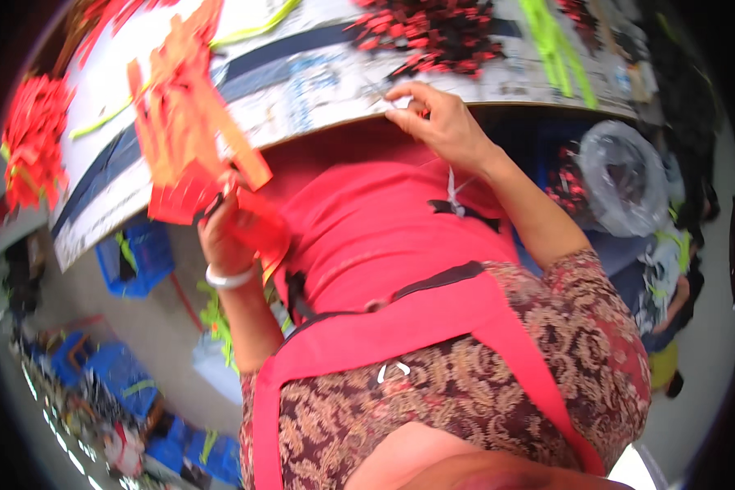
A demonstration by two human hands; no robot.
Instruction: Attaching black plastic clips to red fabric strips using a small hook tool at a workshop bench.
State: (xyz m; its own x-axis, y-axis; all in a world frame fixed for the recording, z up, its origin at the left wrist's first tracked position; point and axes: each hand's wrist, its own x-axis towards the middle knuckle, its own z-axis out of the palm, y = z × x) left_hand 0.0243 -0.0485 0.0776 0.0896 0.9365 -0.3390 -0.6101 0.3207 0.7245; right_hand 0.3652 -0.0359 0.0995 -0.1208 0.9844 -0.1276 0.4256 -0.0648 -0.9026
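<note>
My left hand (227, 230), a white band at its wrist, is closed on a bright red-orange fabric piece (257, 219) at the table's near edge. A small dark thing shows at its fingers, too blurred to name. Just beyond, a bundle of orange fabric strips (175, 106) lies on the table and droops over its edge. Above the near edge, my right hand (443, 122) has thumb and forefinger curled toward each other. Whatever they may pinch is too small to tell.
The table (294, 98) bears a heap of red-and-black pieces (429, 33) and yellow-green strips (555, 53). More red strips (37, 139) hang at its left end. Blue bins (136, 257) stand on the floor at left. A plastic-lined container (625, 175) is at right.
</note>
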